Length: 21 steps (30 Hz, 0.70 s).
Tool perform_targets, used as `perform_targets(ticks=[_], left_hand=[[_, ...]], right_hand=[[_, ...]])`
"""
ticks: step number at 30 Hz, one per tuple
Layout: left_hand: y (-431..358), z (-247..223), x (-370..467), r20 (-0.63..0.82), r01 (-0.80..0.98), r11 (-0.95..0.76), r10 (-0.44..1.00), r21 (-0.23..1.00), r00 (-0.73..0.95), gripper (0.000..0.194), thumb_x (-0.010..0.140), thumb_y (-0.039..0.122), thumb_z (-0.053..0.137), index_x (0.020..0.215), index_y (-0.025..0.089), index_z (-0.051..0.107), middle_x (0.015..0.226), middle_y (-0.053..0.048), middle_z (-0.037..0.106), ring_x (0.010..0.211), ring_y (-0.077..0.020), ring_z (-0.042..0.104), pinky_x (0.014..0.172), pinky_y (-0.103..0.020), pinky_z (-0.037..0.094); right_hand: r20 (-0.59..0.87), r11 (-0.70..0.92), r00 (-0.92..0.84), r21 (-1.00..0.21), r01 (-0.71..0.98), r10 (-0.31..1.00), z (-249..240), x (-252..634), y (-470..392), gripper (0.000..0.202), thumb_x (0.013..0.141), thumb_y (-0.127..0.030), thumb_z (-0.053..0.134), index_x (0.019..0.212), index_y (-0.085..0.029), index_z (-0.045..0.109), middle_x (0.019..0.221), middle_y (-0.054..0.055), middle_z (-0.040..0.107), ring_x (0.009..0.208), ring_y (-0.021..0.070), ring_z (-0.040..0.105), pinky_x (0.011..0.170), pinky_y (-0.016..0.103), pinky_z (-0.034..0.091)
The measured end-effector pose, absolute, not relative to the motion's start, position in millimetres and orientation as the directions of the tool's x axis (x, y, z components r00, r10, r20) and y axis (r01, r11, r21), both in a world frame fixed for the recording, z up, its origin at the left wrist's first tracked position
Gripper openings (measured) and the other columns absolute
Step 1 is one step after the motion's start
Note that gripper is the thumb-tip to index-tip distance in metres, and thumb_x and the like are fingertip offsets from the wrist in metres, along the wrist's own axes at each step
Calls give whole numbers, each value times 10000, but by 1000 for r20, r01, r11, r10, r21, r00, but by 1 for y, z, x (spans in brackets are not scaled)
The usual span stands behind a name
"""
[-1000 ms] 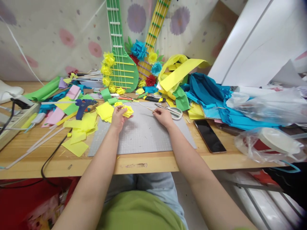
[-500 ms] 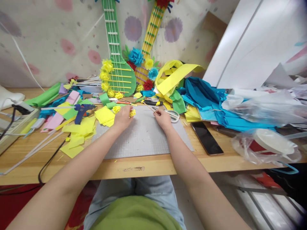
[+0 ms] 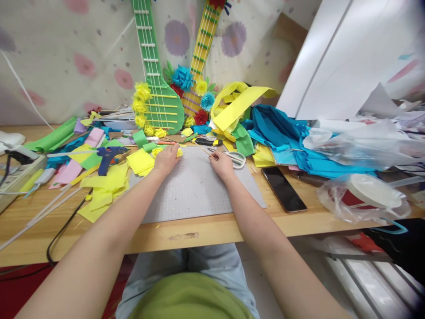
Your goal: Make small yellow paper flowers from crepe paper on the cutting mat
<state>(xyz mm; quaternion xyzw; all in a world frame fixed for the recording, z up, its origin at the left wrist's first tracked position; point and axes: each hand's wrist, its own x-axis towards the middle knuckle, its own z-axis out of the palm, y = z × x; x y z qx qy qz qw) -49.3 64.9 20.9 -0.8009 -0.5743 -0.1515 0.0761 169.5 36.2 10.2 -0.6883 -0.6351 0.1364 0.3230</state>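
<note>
Person's right hand (image 3: 222, 165) pinching thin wooden stick (image 3: 203, 149), scissors (image 3: 239, 160) at its two o'clock, left hand (image 3: 166, 161) at yellow paper flowers (image 3: 156, 152), openness and grip unclear

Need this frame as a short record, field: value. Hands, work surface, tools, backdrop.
left_hand: left hand at bright yellow paper flower pieces, grip hidden
right_hand: right hand pinching thin wooden stick
surface: gray gridded cutting mat on light wooden table
tools: blue glue gun left of mat; white-handled scissors beside right hand
right_of_mat: black-screened phone, lying flat
back: green paper-covered stringed instrument and yellow one, both upright, leaning
</note>
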Motion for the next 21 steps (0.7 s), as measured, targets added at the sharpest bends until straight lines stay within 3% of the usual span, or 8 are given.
perform_targets(ticks=[7,11,13,16,18,21], left_hand=[[46,23,-75,376,832,-554,777,28,504,565,783,438,497,1249,148,365,1235,-146,493,1153,-261,453,939,-371,364],[40,34,-104,441,869,-489,798,73,412,433,804,357,460,1183,153,413,1175,-143,525,1128,-259,474,910,-384,397],[36,43,-119,502,882,-450,801,143,327,370,797,298,464,1138,158,429,1145,-132,539,1096,-245,500,901,-379,410],[24,57,-138,584,830,-406,802,383,123,354,808,193,420,1156,161,366,1080,-103,561,936,-166,579,784,-305,476],[15,65,-152,591,756,-391,807,525,7,398,801,174,434,1180,160,314,1055,-97,565,799,-126,604,679,-260,493],[8,77,-177,533,744,-289,839,603,-106,414,784,187,480,1170,178,329,1038,-74,587,715,-100,611,634,-235,486]], right_hand=[[187,-46,187,-579,814,964,15,168,32,184,763,-295,483,859,-232,627,874,35,660,830,207,582,693,302,410],[172,-71,197,-553,830,965,15,166,31,264,760,-208,468,1000,-227,577,1001,53,634,921,230,562,728,332,416],[181,-58,186,-546,836,966,14,166,31,326,764,-158,439,1070,-213,536,1046,65,616,970,237,540,750,344,412],[203,-39,176,-542,840,963,12,166,32,371,765,-109,401,1112,-195,497,1069,82,599,999,240,515,771,350,401],[220,-31,177,-541,840,959,10,167,32,381,766,-92,380,1117,-192,489,1070,89,593,997,241,505,771,351,394],[259,-6,168,-530,848,951,7,167,32,399,760,-65,350,1114,-185,490,1053,96,591,983,239,491,773,350,383]])
